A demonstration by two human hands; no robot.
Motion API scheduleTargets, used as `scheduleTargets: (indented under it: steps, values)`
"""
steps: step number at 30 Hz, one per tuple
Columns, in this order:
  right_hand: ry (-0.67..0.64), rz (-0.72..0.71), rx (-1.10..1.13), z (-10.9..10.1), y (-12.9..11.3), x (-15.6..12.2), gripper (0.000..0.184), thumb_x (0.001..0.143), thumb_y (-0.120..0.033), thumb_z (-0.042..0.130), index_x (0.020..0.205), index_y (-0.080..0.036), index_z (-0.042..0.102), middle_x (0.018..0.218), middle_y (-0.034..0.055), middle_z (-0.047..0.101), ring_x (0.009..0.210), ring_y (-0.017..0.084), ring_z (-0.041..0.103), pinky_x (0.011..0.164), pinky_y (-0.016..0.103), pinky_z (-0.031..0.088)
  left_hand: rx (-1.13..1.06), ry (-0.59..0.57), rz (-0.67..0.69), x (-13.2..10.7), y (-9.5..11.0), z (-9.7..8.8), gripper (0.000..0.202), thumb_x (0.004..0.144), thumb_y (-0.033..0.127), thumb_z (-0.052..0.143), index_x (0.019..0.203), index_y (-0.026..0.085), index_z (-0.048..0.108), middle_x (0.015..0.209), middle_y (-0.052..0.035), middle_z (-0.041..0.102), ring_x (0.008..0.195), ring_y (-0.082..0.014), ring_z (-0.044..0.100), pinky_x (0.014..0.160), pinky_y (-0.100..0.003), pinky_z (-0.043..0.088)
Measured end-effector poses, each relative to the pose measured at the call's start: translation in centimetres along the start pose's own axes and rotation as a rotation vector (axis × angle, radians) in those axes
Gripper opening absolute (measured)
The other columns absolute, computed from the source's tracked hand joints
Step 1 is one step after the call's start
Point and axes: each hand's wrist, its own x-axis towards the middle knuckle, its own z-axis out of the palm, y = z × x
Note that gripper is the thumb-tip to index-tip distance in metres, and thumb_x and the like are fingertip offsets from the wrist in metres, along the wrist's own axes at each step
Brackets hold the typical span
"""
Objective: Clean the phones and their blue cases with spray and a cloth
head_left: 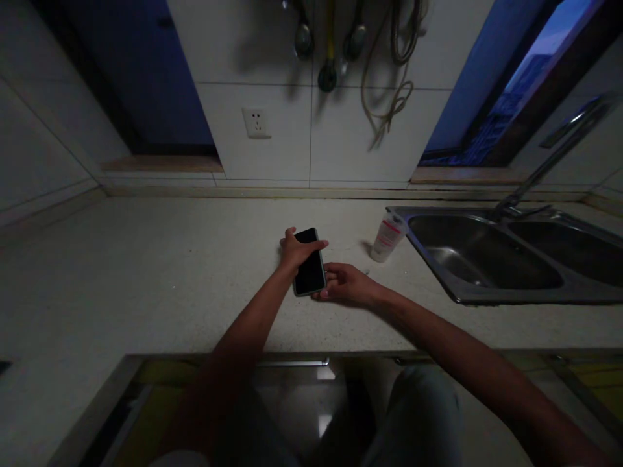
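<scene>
Closest to us are the person's knees in pale trousers (pixel 418 415), below the front edge of the countertop (pixel 146 272), with both bare forearms reaching out over it. The left hand (pixel 293 251) is closed around the upper part of a smartphone (pixel 309 267): the thumb lies across the top of the dark screen and the fingers wrap the left edge. The right hand (pixel 344 284) rests low on the counter with its fingers bent against the phone's lower right corner, so both hands hold the same phone. The phone sits near the middle of the counter, screen up and unlit, its long side running away from us; we cannot tell whether its back rests on the surface or is slightly lifted.

Just to the right, apart from the hands, stands a small white bottle (pixel 388 237), tilted, next to the rim of a steel double sink (pixel 438 285) with a faucet (pixel 549 162) over it. On the tiled wall behind we see a socket (pixel 256 122), hanging ladles (pixel 327 48) and a looped cord (pixel 394 97).
</scene>
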Motion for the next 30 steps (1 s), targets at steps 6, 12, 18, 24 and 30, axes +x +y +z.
scheduleTargets:
  steps: [6, 12, 18, 24, 30]
  values:
    - [0.053, 0.030, -0.224, -0.6, -0.7, -0.3, 0.040, 0.070, -0.031, 0.080, 0.103, -0.016, 0.063, 0.073, 0.0022, 0.071, 0.056, 0.015, 0.066, 0.047, 0.024, 0.050, 0.319, -0.048, 0.025, -0.1, 0.6, -0.1, 0.077, 0.062, 0.038, 0.085, 0.129, 0.020, 0.052, 0.136, -0.0156, 0.047, 0.120, -0.0288, 0.059, 0.100, -0.037, 0.047]
    - [0.410, -0.183, -0.488, -3.1, -2.4, -0.3, 0.036, 0.082, -0.044, 0.068, 0.100, -0.013, 0.069, 0.067, 0.0025, 0.067, 0.042, 0.008, 0.049, 0.041, 0.022, 0.035, 0.502, -0.008, 0.110, 0.0, -0.2, 0.5, 0.075, 0.067, 0.042, 0.081, 0.131, 0.018, 0.051, 0.135, -0.0166, 0.048, 0.119, -0.0284, 0.059, 0.102, -0.035, 0.045]
    - [0.655, -0.231, -0.887, -5.7, -2.6, -0.4, 0.029, 0.089, -0.036, 0.055, 0.087, -0.012, 0.072, 0.066, 0.0056, 0.068, 0.057, 0.015, 0.058, 0.054, 0.026, 0.039, 0.702, -0.010, 0.172, 0.3, -1.3, 1.1, 0.074, 0.071, 0.045, 0.077, 0.131, 0.011, 0.051, 0.128, -0.0212, 0.054, 0.127, -0.0320, 0.053, 0.107, -0.036, 0.040]
    - [0.643, -0.111, -1.182, -6.5, -1.9, 0.0, 0.023, 0.088, -0.021, 0.056, 0.092, -0.012, 0.077, 0.082, 0.0110, 0.076, 0.070, 0.019, 0.066, 0.065, 0.027, 0.042, 0.769, -0.053, 0.189, -0.4, -1.1, 1.1, 0.068, 0.076, 0.041, 0.073, 0.131, 0.008, 0.049, 0.128, -0.0219, 0.055, 0.127, -0.0321, 0.052, 0.107, -0.036, 0.039]
    - [0.612, -0.130, -1.224, -6.3, -1.6, 0.2, 0.022, 0.089, -0.024, 0.057, 0.087, -0.014, 0.075, 0.086, 0.0104, 0.076, 0.075, 0.019, 0.065, 0.067, 0.027, 0.040, 0.746, -0.047, 0.199, -0.3, -1.2, 1.1, 0.068, 0.076, 0.046, 0.074, 0.129, 0.009, 0.052, 0.130, -0.0232, 0.054, 0.132, -0.0333, 0.049, 0.108, -0.037, 0.038]
